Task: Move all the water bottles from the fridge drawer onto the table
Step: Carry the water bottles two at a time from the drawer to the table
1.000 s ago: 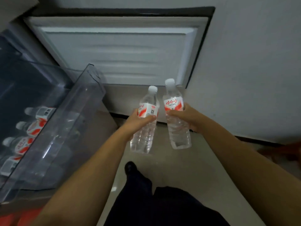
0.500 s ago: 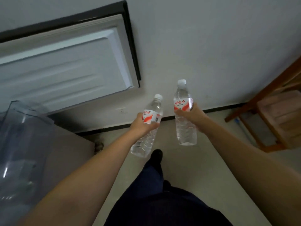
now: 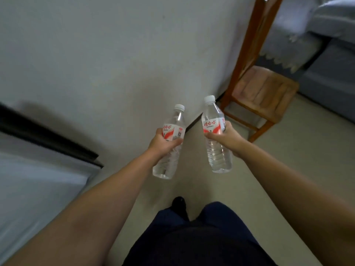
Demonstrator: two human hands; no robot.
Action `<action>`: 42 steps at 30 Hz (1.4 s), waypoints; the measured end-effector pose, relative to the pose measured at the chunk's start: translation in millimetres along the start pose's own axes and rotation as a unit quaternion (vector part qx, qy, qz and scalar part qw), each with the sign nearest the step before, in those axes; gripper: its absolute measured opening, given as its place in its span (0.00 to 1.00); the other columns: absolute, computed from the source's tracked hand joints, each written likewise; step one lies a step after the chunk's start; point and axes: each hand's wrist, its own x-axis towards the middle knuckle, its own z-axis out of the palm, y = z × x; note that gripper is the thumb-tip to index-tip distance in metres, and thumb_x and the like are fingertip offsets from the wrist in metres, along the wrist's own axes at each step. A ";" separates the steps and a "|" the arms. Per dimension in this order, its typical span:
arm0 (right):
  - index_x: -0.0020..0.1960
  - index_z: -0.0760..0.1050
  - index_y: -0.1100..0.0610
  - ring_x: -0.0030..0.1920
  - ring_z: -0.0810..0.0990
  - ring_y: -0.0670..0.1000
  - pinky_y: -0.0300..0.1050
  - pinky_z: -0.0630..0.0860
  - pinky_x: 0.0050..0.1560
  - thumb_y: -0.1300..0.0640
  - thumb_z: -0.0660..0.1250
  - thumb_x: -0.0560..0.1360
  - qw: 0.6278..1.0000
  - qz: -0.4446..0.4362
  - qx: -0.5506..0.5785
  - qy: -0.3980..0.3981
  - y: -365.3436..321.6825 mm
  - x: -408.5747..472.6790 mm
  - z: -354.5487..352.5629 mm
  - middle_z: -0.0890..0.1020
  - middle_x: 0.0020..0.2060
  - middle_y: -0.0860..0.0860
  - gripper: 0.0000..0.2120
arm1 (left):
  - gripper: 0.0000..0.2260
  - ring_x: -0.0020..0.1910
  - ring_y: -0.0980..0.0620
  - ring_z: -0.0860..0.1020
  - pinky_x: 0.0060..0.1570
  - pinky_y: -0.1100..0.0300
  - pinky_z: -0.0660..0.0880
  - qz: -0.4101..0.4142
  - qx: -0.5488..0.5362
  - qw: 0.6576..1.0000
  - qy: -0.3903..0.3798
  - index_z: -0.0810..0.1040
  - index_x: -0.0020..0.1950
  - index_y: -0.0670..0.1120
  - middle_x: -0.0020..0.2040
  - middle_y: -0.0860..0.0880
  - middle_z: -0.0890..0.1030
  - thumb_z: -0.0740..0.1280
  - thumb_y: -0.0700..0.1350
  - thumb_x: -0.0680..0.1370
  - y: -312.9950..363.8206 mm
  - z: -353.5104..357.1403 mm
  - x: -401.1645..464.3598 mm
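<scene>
Water bottles (image 3: 217, 139) upright, fingers (image 3: 209, 135) curled around each

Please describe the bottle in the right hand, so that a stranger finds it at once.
Find the wooden chair by the white wall. Just left of it, the right hand grips a clear water bottle. Of the two held bottles, it stands higher and more upright.

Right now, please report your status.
Left hand grips a bottle, right hand another. No table in view. Chair ahead, right.
</scene>
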 end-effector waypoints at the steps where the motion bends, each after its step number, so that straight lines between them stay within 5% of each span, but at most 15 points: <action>1: 0.67 0.61 0.52 0.45 0.78 0.45 0.39 0.73 0.38 0.51 0.76 0.67 1.000 0.006 0.010 0.017 1.7 0.2 -5.8 0.77 0.48 0.46 0.35 | 0.25 0.46 0.52 0.78 0.46 0.52 0.79 0.011 0.011 1.000 -0.018 0.67 0.60 0.50 0.48 0.53 0.77 0.75 0.53 0.69 6.9 4.8 9.4; 6: 0.68 0.59 0.51 0.49 0.78 0.50 0.50 0.76 0.52 0.53 0.76 0.67 0.993 0.043 0.060 0.096 18.5 -1.4 -45.3 0.77 0.49 0.48 0.36 | 0.26 0.48 0.53 0.78 0.44 0.59 0.75 0.056 0.043 0.991 -0.118 0.67 0.61 0.50 0.51 0.53 0.77 0.75 0.52 0.68 43.3 42.0 49.9; 11: 0.66 0.60 0.54 0.49 0.79 0.50 0.41 0.75 0.42 0.54 0.76 0.69 0.979 0.064 0.113 0.159 39.9 -4.4 -85.0 0.77 0.51 0.51 0.33 | 0.25 0.46 0.59 0.76 0.38 0.65 0.71 0.083 0.082 0.975 -0.189 0.66 0.58 0.52 0.47 0.57 0.77 0.76 0.52 0.67 72.1 88.8 81.6; 16: 0.61 0.61 0.53 0.49 0.79 0.50 0.40 0.76 0.41 0.56 0.75 0.69 0.963 0.078 0.157 0.204 61.0 5.5 -132.4 0.77 0.50 0.51 0.29 | 0.30 0.49 0.55 0.78 0.41 0.62 0.74 0.081 0.100 0.959 -0.252 0.66 0.60 0.51 0.51 0.52 0.78 0.76 0.54 0.63 96.3 145.2 112.2; 21: 0.62 0.61 0.54 0.52 0.79 0.53 0.45 0.78 0.49 0.57 0.76 0.69 0.949 0.095 0.191 0.232 73.6 25.6 -198.0 0.77 0.52 0.54 0.29 | 0.27 0.49 0.54 0.79 0.44 0.59 0.77 0.088 0.133 0.947 -0.278 0.67 0.57 0.53 0.51 0.52 0.78 0.76 0.55 0.64 143.9 207.5 142.7; 29: 0.63 0.62 0.56 0.50 0.80 0.51 0.44 0.78 0.47 0.57 0.76 0.69 0.927 0.103 0.233 0.276 85.8 52.2 -289.3 0.77 0.50 0.52 0.30 | 0.28 0.50 0.55 0.77 0.40 0.63 0.73 0.104 0.154 0.934 -0.304 0.65 0.61 0.52 0.52 0.54 0.77 0.75 0.55 0.68 221.1 293.1 183.2; 38: 0.64 0.63 0.57 0.55 0.79 0.54 0.53 0.77 0.58 0.56 0.76 0.68 0.877 0.124 0.284 0.368 99.1 91.9 -372.1 0.77 0.56 0.54 0.31 | 0.27 0.49 0.54 0.78 0.39 0.63 0.73 0.123 0.248 0.877 -0.393 0.64 0.63 0.50 0.51 0.53 0.76 0.73 0.51 0.71 300.9 411.5 240.6; 42: 0.55 0.72 0.52 0.51 0.81 0.54 0.53 0.80 0.51 0.58 0.75 0.70 0.840 0.120 0.307 0.431 93.3 100.4 -414.9 0.81 0.53 0.56 0.17 | 0.28 0.47 0.55 0.77 0.35 0.64 0.73 0.150 0.287 0.845 -0.426 0.63 0.65 0.50 0.49 0.54 0.75 0.73 0.51 0.71 348.2 470.0 261.9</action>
